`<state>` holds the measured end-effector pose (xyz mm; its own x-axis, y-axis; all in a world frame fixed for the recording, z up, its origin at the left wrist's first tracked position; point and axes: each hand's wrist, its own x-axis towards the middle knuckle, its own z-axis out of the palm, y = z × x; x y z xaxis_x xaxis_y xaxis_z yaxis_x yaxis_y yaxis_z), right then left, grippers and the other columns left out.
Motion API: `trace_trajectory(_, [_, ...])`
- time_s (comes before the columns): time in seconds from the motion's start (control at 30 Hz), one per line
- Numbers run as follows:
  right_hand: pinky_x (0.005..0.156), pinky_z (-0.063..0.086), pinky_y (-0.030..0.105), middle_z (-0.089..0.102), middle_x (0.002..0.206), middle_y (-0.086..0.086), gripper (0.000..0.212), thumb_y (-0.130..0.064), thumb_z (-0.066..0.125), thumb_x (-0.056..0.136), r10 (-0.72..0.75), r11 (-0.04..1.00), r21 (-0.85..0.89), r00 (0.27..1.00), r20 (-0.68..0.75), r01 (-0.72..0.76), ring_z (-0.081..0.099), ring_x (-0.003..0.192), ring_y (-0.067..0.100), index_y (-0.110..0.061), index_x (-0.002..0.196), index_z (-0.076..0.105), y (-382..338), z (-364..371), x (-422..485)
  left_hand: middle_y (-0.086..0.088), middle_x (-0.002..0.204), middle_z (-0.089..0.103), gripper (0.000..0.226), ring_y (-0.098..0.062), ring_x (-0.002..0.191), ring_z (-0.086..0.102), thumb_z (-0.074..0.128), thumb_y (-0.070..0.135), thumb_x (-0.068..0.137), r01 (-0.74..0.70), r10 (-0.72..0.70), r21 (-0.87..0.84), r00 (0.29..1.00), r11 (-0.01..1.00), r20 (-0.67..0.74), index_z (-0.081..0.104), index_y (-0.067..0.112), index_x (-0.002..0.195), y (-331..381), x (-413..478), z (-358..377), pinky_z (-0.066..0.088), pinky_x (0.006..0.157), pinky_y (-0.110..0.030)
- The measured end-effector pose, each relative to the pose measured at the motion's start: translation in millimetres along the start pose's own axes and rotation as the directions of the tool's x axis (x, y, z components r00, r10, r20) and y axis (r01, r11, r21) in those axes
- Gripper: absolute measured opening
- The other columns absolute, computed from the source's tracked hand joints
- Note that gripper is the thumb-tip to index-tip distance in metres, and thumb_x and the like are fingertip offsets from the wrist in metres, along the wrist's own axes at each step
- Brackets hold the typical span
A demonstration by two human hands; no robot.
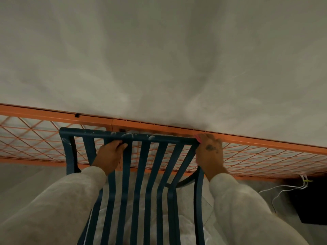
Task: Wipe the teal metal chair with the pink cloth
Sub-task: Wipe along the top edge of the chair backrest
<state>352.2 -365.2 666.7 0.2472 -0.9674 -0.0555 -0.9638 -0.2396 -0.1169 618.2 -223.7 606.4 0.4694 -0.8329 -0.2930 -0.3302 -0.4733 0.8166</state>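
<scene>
The teal metal chair (pixel 141 174) with its slatted back and seat fills the lower middle of the view; white smears mark its top rail. My left hand (pixel 109 156) grips a slat just under the top rail, fingers curled round it. At the chair's top right corner my right hand (pixel 209 152) is curled over the corner. A small edge of the pink cloth (pixel 198 138) shows under those fingers; the remainder of it is hidden.
An orange metal frame (pixel 230 137) with wire mesh runs across the view right behind the chair, against a pale wall. White cables (pixel 283 188) and a dark box (pixel 311 204) sit at lower right. Pale floor tiles lie below the chair.
</scene>
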Motion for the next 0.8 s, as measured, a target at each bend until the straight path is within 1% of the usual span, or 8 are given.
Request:
trace_trajectory(0.07, [0.104, 0.036, 0.039, 0.05, 0.13, 0.005, 0.042, -0.007, 0.056, 0.088, -0.094, 0.995, -0.032, 0.995, 0.032, 0.095, 0.042, 0.116, 0.028, -0.019, 0.128, 0.052, -32.0, 0.3, -6.8, -0.009, 0.093, 0.064, 0.012, -0.023, 0.084, 0.063, 0.048, 0.026, 0.098, -0.015, 0.015, 0.009, 1.0, 1.0, 0.005, 0.058, 0.019, 0.096, 1.0, -1.2, 1.2, 0.054, 0.083, -0.039])
trace_trajectory(0.2, [0.109, 0.026, 0.036, 0.045, 0.14, -0.003, 0.072, -0.01, 0.074, 0.076, -0.301, 0.947, 0.131, 0.953, 0.037, 0.294, 0.037, 0.127, 0.025, -0.027, 0.139, 0.044, -74.2, 10.2, -18.0, -0.002, 0.084, 0.061, 0.011, -0.015, 0.076, 0.059, 0.047, 0.023, 0.099, -0.01, 0.01, -0.008, 1.0, 1.0, -0.002, 0.056, 0.026, 0.093, 2.2, 0.3, 0.2, 0.048, 0.07, -0.025])
trace_trajectory(0.33, [0.112, 0.024, 0.038, 0.05, 0.142, -0.002, 0.076, 0.01, 0.068, 0.073, -0.53, 0.828, 0.167, 0.844, -0.076, 0.535, 0.043, 0.132, 0.021, -0.02, 0.139, 0.048, -41.4, 9.4, -16.4, -0.009, 0.096, 0.064, 0.019, -0.024, 0.088, 0.063, 0.049, 0.026, 0.098, -0.008, 0.008, 0.009, 1.0, 1.0, 0.003, 0.063, 0.015, 0.105, 1.7, -0.2, -0.8, 0.054, 0.084, -0.037])
trace_trajectory(0.4, [0.107, 0.04, 0.04, 0.052, 0.138, -0.004, 0.076, 0.01, 0.066, 0.074, -0.406, 0.903, 0.13, 0.913, -0.05, 0.409, 0.049, 0.125, 0.019, -0.028, 0.138, 0.048, -10.8, 14.5, -7.9, -0.011, 0.1, 0.067, 0.022, -0.026, 0.091, 0.065, 0.05, 0.028, 0.098, -0.022, 0.022, 0.035, 1.0, 0.999, -0.007, 0.064, 0.014, 0.107, 1.4, 0.3, -1.3, 0.055, 0.087, -0.041])
trace_trajectory(0.47, [0.09, 0.055, 0.042, 0.059, 0.124, -0.001, 0.064, 0.004, 0.063, 0.08, -0.085, 0.977, 0.2, 0.996, 0.033, 0.077, 0.058, 0.105, 0.022, -0.032, 0.131, 0.05, 7.8, 12.9, -1.0, -0.012, 0.1, 0.068, 0.023, -0.026, 0.09, 0.066, 0.05, 0.029, 0.098, -0.026, 0.026, 0.046, 1.0, 0.999, -0.008, 0.064, 0.014, 0.108, 0.7, 0.5, -2.9, 0.055, 0.087, -0.042])
trace_trajectory(0.53, [0.08, 0.057, 0.043, 0.061, 0.112, 0.004, 0.047, -0.001, 0.058, 0.087, 0.123, 0.963, 0.233, 0.99, 0.068, -0.135, 0.058, 0.095, 0.026, -0.028, 0.125, 0.053, 9.0, 9.7, 3.6, -0.012, 0.098, 0.068, 0.022, -0.025, 0.088, 0.066, 0.049, 0.029, 0.098, -0.025, 0.025, 0.039, 1.0, 0.999, -0.002, 0.063, 0.015, 0.107, 0.2, 0.4, -2.9, 0.055, 0.086, -0.042])
trace_trajectory(0.67, [0.084, 0.051, 0.033, 0.052, 0.123, 0.011, 0.05, 0.0, 0.051, 0.09, 0.108, 0.958, 0.256, 0.99, 0.087, -0.127, 0.05, 0.11, 0.029, -0.027, 0.132, 0.048, -34.6, 8.7, -2.2, -0.007, 0.094, 0.065, 0.019, -0.02, 0.085, 0.064, 0.046, 0.027, 0.099, -0.025, 0.024, 0.032, 0.999, 0.999, 0.024, 0.06, 0.018, 0.106, -1.0, 1.2, -3.2, 0.051, 0.081, -0.031])
trace_trajectory(0.8, [0.058, 0.054, 0.025, 0.059, 0.106, 0.004, 0.039, -0.006, 0.05, 0.096, -0.04, 0.746, 0.665, 0.997, 0.071, -0.017, 0.065, 0.079, 0.02, -0.027, 0.126, 0.038, -87.3, 6.1, -24.1, 0.0, 0.085, 0.061, 0.017, -0.011, 0.077, 0.059, 0.045, 0.025, 0.099, -0.018, 0.017, 0.006, 0.999, 1.0, 0.034, 0.059, 0.018, 0.108, -1.4, 1.9, -2.7, 0.043, 0.068, -0.018])
